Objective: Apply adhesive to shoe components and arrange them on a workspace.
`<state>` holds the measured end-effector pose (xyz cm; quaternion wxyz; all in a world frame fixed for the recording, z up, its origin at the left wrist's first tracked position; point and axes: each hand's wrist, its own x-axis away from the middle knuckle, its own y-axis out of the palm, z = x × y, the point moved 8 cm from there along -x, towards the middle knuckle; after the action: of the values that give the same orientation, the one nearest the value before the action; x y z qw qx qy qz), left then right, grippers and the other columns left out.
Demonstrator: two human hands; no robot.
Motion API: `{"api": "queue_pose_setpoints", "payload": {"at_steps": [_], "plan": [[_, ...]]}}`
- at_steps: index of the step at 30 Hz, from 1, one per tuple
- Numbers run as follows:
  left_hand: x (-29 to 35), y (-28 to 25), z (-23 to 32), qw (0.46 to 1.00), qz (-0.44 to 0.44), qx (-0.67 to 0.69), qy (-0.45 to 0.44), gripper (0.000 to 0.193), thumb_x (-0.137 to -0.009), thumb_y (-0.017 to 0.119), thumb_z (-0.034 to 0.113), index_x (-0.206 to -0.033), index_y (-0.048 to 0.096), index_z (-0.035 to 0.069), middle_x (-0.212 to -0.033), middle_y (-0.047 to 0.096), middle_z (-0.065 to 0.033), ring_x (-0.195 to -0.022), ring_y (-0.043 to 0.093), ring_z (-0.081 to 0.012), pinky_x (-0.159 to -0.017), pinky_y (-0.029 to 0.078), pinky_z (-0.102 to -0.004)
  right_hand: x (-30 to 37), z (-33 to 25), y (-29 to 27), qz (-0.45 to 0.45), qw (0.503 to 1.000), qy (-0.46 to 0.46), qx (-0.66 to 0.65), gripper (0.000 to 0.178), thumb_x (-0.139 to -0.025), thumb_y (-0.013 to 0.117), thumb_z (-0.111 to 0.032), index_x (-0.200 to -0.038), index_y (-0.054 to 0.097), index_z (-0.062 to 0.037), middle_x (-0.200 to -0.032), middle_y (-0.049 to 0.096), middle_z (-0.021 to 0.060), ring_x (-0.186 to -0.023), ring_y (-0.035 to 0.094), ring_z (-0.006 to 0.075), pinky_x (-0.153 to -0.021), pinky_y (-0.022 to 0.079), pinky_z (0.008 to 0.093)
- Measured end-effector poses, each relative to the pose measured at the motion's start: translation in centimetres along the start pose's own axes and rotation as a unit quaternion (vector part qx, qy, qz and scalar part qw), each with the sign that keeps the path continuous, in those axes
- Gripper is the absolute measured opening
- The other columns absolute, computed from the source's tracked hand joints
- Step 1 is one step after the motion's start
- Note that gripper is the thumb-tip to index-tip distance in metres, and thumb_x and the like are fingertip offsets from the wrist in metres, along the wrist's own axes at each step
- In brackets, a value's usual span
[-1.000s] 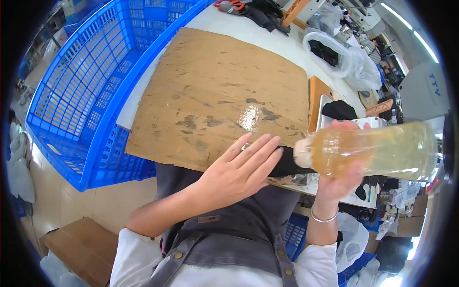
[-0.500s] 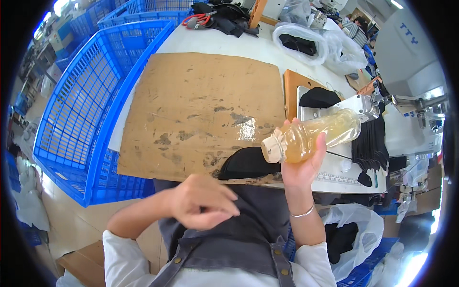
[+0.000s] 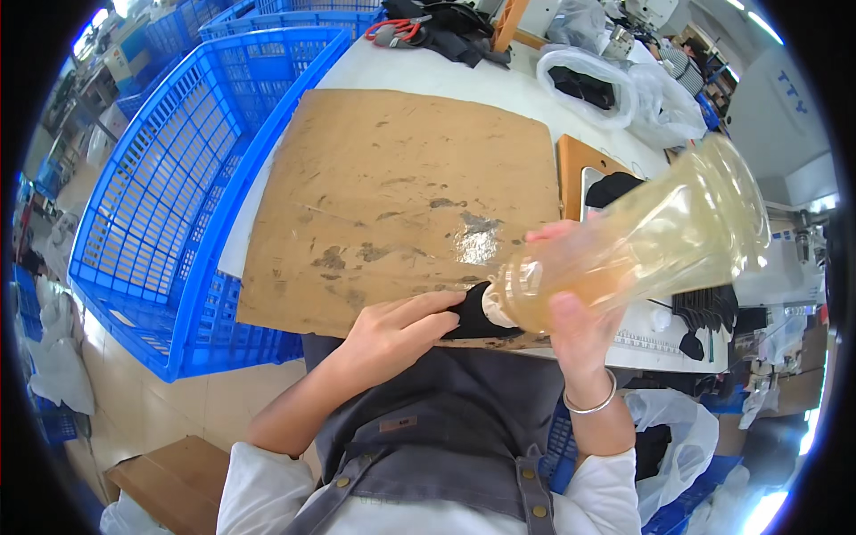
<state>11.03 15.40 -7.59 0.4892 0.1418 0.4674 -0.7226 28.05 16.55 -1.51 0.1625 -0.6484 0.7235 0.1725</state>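
One cardboard sheet is lying beneath the fingers of your left hand. Your right hand is gripping a tilted, yellowish bottle, fingers curling partway around; a slack hold could be causing a slip. Your left fingers, nearly straight, are touching the black fabric piece at their tips; whether they're pinching isn't showing, so it could be sliding. Between both hands' fingers, the cloth-covered mouth is pointing downward, perhaps risking leaks if squeezed.

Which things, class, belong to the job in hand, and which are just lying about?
Apparently in use:
black fabric piece touched by the left hand
cloth-mouthed plastic bottle in the right hand
stained cardboard sheet

Apparently just lying about:
red-handled scissors
blue plastic crate
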Motion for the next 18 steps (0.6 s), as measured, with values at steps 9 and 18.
{"api": "queue_pose_setpoints", "payload": {"at_steps": [9,18], "plan": [[1.1,1.1,-0.1,0.993,-0.077,-0.089,-0.027,0.032,-0.075,0.060,0.011,-0.106,0.052,0.007,-0.115,0.056,-0.0144,-0.097,0.062,-0.0263,-0.076,0.053,-0.0332,0.9,-0.8,5.5,-0.218,0.937,-0.095,0.254,0.063,-0.072,0.075,-0.018,-0.122,0.041,-0.0002,-0.112,0.051,0.0165,-0.102,0.051,0.0222,-0.083,0.045,0.0333],[1.5,1.5,0.2,0.989,-0.093,-0.116,0.019,0.034,-0.078,0.056,0.012,-0.110,0.047,0.009,-0.116,0.054,-0.0149,-0.098,0.062,-0.0271,-0.076,0.054,-0.0329,1.1,0.9,4.0,-0.164,0.971,-0.048,0.166,0.061,-0.072,0.073,-0.007,-0.123,0.040,0.0000,-0.114,0.050,0.0145,-0.104,0.051,0.0222,-0.085,0.046,0.0338]]}}
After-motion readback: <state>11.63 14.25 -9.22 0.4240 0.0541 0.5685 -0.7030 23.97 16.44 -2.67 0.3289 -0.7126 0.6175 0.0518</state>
